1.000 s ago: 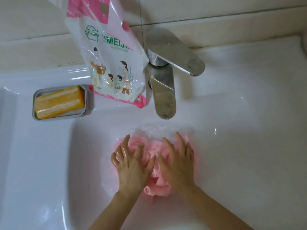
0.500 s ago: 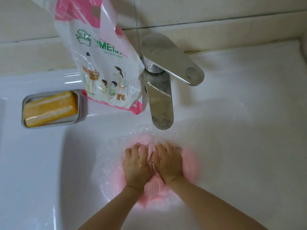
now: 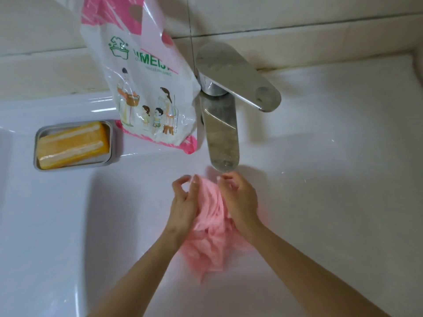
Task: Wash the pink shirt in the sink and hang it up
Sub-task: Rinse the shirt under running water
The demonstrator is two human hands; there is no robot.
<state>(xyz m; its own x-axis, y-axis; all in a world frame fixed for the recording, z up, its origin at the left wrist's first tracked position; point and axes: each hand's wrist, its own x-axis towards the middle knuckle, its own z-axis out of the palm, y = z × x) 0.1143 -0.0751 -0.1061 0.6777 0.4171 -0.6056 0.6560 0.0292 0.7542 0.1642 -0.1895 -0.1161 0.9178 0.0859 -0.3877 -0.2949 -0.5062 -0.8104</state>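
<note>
White sink (image 3: pixel 343 156): pink shirt (image 3: pixel 209 225) hangs bunched over the basin, just near of the tap (image 3: pixel 220 133). Left hand (image 3: pixel 183 207) and right hand (image 3: pixel 242 202) grip its top, fingers curled into the folds. Soft, limp, probably water-heavy; hold gathered cloth.

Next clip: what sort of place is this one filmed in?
Probably a home bathroom or washroom: a white sink with a chrome tap against a tiled wall, a yellow soap bar in a grey dish on its rim, and a pink shirt being washed.
</note>
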